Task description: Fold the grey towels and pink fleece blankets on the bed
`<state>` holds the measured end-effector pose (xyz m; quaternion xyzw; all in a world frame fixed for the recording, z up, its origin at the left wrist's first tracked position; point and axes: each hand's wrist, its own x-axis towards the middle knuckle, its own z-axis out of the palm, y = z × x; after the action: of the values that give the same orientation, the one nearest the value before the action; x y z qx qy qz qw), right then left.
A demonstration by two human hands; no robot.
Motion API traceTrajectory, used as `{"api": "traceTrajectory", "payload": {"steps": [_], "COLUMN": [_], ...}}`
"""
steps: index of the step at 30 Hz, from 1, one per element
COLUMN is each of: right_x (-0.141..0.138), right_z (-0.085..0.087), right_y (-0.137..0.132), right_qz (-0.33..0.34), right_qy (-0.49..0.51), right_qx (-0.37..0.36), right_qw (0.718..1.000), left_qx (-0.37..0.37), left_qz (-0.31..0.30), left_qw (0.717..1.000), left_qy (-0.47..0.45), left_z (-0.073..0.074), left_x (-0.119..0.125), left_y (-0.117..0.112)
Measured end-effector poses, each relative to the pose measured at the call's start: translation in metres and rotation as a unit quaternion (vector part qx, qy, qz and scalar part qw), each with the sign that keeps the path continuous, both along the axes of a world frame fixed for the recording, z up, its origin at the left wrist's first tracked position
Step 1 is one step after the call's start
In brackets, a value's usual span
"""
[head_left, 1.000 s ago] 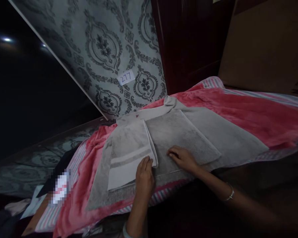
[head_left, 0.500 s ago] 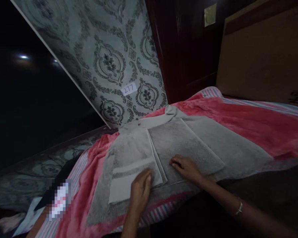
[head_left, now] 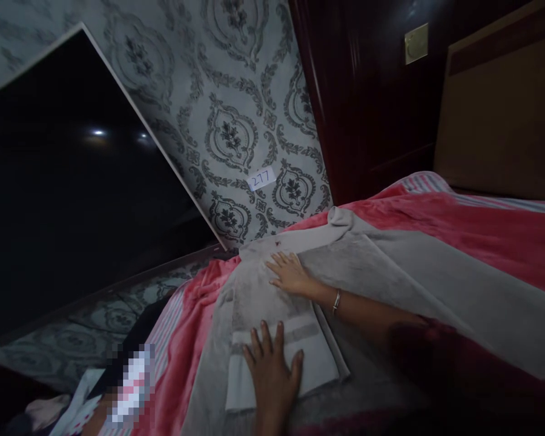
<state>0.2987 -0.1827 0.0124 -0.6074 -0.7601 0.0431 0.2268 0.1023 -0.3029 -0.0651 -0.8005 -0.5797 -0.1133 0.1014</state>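
A grey towel, folded over on itself and crossed by a pale band at its near end, lies on a larger spread grey cloth. My left hand rests on the pale banded end with its fingers spread. Farther up the same towel, my right hand lies flat, fingers apart, close to the folded part's far edge. Neither hand grips anything. At the far side of the spread cloth, a rolled or bunched corner sticks up. My right forearm covers part of the cloth.
Under the cloth is a red blanket with a striped border. A dark screen-like panel leans at the left. Patterned wallpaper bears a paper marked 277. A cardboard box stands at the back right. Part of a person shows at lower left.
My right hand has moved left and away from me onto the folded towel, and its fingers have opened flat. My left hand has spread its fingers on the banded end. The camera view has shifted.
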Motion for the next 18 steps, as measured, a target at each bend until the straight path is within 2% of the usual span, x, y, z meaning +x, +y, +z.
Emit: {"api": "traceTrajectory", "payload": {"steps": [4, 7, 14, 18], "right_x": [0.022, 0.029, 0.034, 0.067], "right_z": [-0.037, -0.051, -0.038, -0.037], "right_y": [0.028, 0.034, 0.032, -0.002], "right_qz": [-0.039, -0.042, -0.023, -0.023], "right_qy": [-0.002, 0.01, -0.013, -0.025], "right_qx": [-0.067, -0.075, -0.088, -0.096], "right_qw": [0.997, 0.996, 0.996, 0.995], "left_qx": [0.045, 0.06, 0.05, 0.036], "left_qz": [-0.017, -0.023, -0.005, 0.006], "left_qw": [0.999, 0.998, 0.998, 0.997], "left_qy": [0.0, 0.002, 0.044, 0.063], "left_z": [-0.018, -0.019, -0.006, -0.007], "left_x": [-0.006, -0.005, -0.001, -0.001], "left_y": [0.005, 0.004, 0.006, 0.011]}}
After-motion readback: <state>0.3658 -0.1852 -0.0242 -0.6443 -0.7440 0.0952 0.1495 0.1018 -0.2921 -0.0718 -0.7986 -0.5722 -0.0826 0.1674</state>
